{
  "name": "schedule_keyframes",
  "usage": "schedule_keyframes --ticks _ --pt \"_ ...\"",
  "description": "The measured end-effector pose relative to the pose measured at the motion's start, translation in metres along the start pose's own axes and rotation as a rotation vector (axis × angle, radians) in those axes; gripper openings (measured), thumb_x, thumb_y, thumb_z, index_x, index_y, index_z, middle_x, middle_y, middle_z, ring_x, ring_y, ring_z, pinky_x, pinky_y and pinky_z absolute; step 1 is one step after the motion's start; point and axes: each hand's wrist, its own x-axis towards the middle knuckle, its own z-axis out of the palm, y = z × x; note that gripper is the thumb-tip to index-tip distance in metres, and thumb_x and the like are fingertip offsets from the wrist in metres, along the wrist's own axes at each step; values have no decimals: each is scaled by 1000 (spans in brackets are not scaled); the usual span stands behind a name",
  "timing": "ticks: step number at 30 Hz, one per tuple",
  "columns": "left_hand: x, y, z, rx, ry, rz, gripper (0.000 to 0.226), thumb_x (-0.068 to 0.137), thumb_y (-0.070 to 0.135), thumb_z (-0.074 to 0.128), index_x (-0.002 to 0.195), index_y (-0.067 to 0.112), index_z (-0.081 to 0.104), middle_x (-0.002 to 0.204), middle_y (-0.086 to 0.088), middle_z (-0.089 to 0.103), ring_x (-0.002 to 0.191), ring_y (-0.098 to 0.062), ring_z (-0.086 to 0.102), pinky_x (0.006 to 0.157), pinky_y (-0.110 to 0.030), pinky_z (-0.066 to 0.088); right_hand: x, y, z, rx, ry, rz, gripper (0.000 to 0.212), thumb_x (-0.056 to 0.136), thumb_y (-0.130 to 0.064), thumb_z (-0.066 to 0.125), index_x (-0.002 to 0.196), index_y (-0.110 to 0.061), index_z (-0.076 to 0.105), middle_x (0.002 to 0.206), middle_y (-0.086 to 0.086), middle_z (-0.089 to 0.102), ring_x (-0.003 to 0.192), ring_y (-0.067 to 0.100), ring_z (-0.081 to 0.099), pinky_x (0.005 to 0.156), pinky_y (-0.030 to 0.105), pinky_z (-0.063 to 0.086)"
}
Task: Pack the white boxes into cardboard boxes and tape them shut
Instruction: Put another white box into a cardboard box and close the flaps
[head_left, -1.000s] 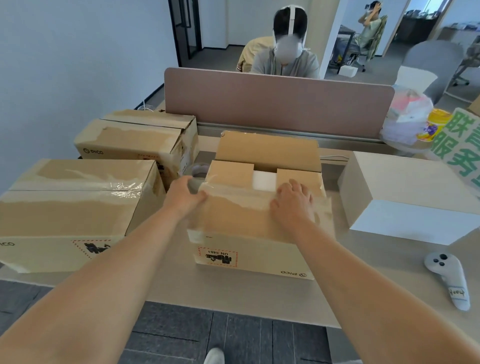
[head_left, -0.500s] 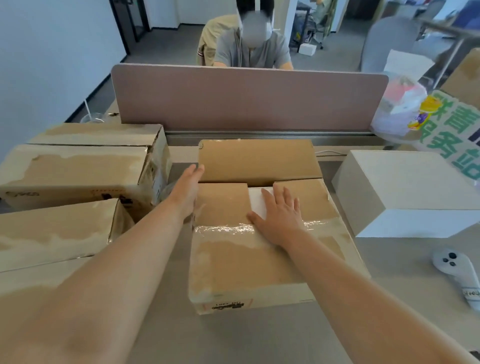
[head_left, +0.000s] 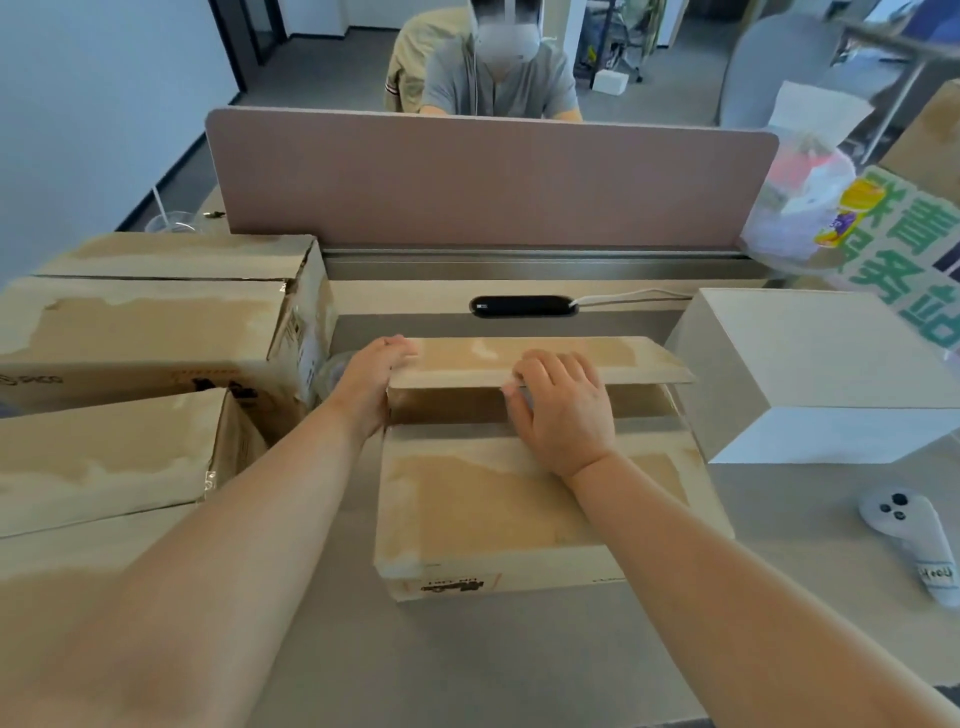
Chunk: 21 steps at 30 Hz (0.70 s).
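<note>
A cardboard box (head_left: 519, 499) stands in the middle of the desk, its near flap folded flat. The far flap (head_left: 623, 358) is tipped toward me over the opening, and a brown inner flap (head_left: 447, 408) shows in the gap. My left hand (head_left: 371, 387) holds the far flap's left end. Fingers of my right hand (head_left: 563, 410) curl over that flap's front edge near its middle. What lies inside the box is hidden. A large white box (head_left: 810, 364) sits just right of it. A clear tape roll (head_left: 324, 374) peeks out behind my left hand.
Two taped cardboard boxes (head_left: 145, 322) (head_left: 104, 457) crowd the left side. A pink divider (head_left: 488, 176) closes the back, with a person seated behind it. A white controller (head_left: 909, 530) lies at the right, a plastic bag (head_left: 800, 202) and green sign (head_left: 909, 249) beyond.
The far flap, which stood open and leaned back, has swung down toward me. My right hand moved from the inner flaps onto its edge, and my left hand rose to its corner.
</note>
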Motion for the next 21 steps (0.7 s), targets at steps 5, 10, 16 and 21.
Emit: schedule_keyframes --ticks 5,10,16,21 --pt "-1 -1 -4 21 3 -8 31 88 -10 47 91 20 54 90 -4 57 74 -17 56 53 -22 53 12 -11 3 6 -381 224 50 95 -46 26 114 -9 54 141 8 42 122 31 44 97 40 36" --pt "2 -1 -2 5 36 -2 42 84 -18 44 96 20 55 96 -6 56 81 -18 55 69 -35 50 21 -10 26 2 -562 336 57 96 -50 28 144 -18 25 158 5 12 145 26 8 113 50 11" --pt "22 1 2 -99 138 -8 34 93 -3 43 120 15 49 95 -3 57 82 -16 56 72 -32 49 37 0 36 17 -634 350 63 96 -54 22 151 -26 7 160 3 -10 147 24 -7 116 53 -2" --pt "64 -15 -32 540 353 68 15 95 21 43 101 14 56 108 -10 58 100 -26 55 94 -40 46 49 14 43 -2 -634 343 65 95 -56 21 151 -27 4 159 4 -11 147 23 -8 116 52 -3"
